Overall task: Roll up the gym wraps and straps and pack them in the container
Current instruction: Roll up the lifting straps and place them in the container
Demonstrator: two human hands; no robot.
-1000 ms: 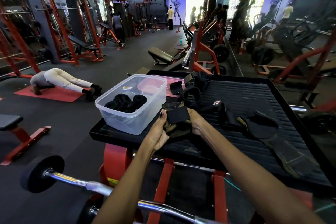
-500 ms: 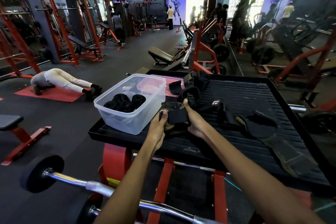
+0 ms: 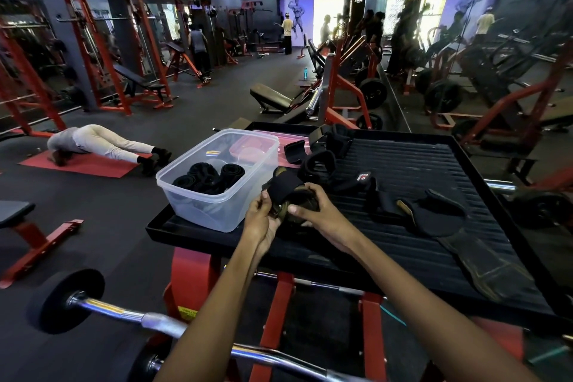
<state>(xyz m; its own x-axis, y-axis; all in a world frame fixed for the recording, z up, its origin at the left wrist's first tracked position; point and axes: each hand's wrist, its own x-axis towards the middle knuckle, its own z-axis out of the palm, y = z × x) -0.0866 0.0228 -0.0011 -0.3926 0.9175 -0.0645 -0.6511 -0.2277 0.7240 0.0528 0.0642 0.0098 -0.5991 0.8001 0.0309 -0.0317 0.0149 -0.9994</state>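
Near the frame's centre, the left hand (image 3: 263,220) and right hand (image 3: 313,214) both gripped a wrap (image 3: 286,192), fingers curled round it. The container (image 3: 198,211) stood just left of them.

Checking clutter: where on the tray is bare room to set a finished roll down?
Bare ribbed tray lies at the far right, behind the loose straps. Crowded: the middle strap pile, and the near-left corner with the container.

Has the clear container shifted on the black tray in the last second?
No. The clear container sits at the same near-left corner of the black tray, with no shift against the tray's edge.
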